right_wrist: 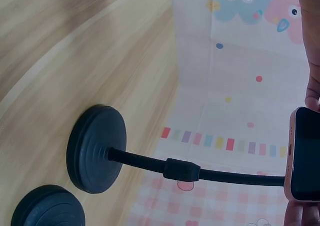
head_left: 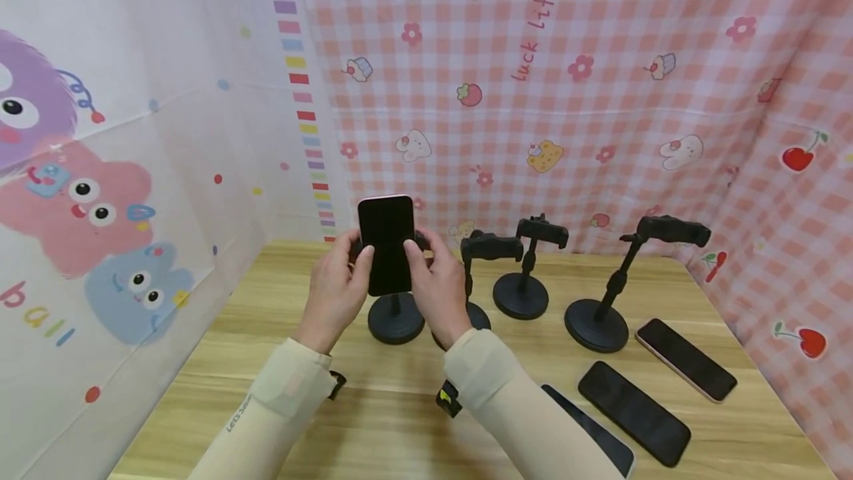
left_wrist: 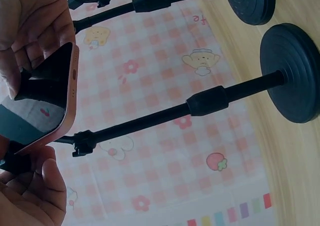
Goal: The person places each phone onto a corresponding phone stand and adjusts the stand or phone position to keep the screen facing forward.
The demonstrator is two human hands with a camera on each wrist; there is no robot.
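A smartphone (head_left: 388,243) with a black screen and pink frame stands upright, screen towards me, at the top of the leftmost black phone stand (head_left: 396,321). My left hand (head_left: 335,284) holds its left edge, thumb at the front, other fingers curled behind. On the right edge my right hand (head_left: 438,281) grips in the same way. Black clamp ends (left_wrist: 15,163) show at the phone's sides in the left wrist view. How firmly the clamp sits on the phone is hidden by the fingers. Below, the stand's pole (right_wrist: 182,170) runs down to a round base.
Three more black phone stands, one behind my right hand, one in the middle (head_left: 521,296) and one at the right (head_left: 596,324), have bare holders. Three phones lie at the right, including a black one (head_left: 633,412) and a pink-edged one (head_left: 686,358). Patterned cloth (head_left: 566,110) hangs behind the wooden table (head_left: 220,361).
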